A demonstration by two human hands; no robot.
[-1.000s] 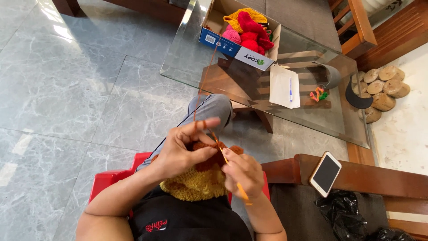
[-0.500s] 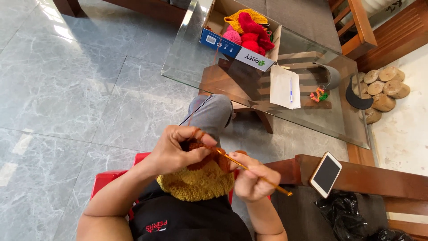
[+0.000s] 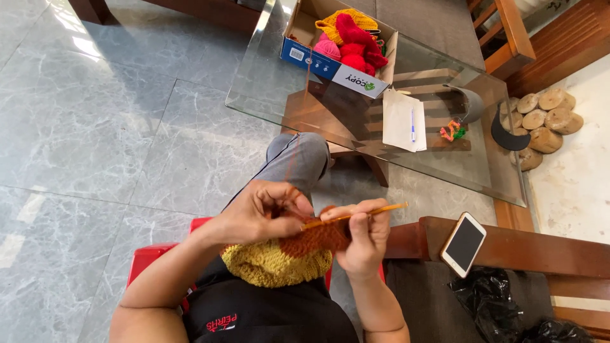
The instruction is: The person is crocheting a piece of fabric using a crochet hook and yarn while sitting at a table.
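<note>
A knitted piece lies in my lap, its lower part yellow (image 3: 273, 267) and its upper band orange-brown (image 3: 318, 236). My left hand (image 3: 260, 213) pinches the orange band's left edge, with a thin orange yarn strand running up from it. My right hand (image 3: 363, 238) grips the band's right side and holds a slim wooden knitting needle (image 3: 375, 211), which points right and slightly upward. The two hands sit close together above my knee.
A glass coffee table (image 3: 267, 95) stands ahead, carrying a cardboard box (image 3: 330, 70) of red, pink and yellow yarn, a paper sheet with a pen (image 3: 400, 121) and a small colourful item (image 3: 451, 131). A phone (image 3: 464, 244) rests on a wooden armrest at right. I sit on a red stool (image 3: 149, 257).
The needle, which pointed down and right past my right hand, now lies nearly level, pointing right. My right hand has risen to grip the orange band; my left hand stays on the knitting.
</note>
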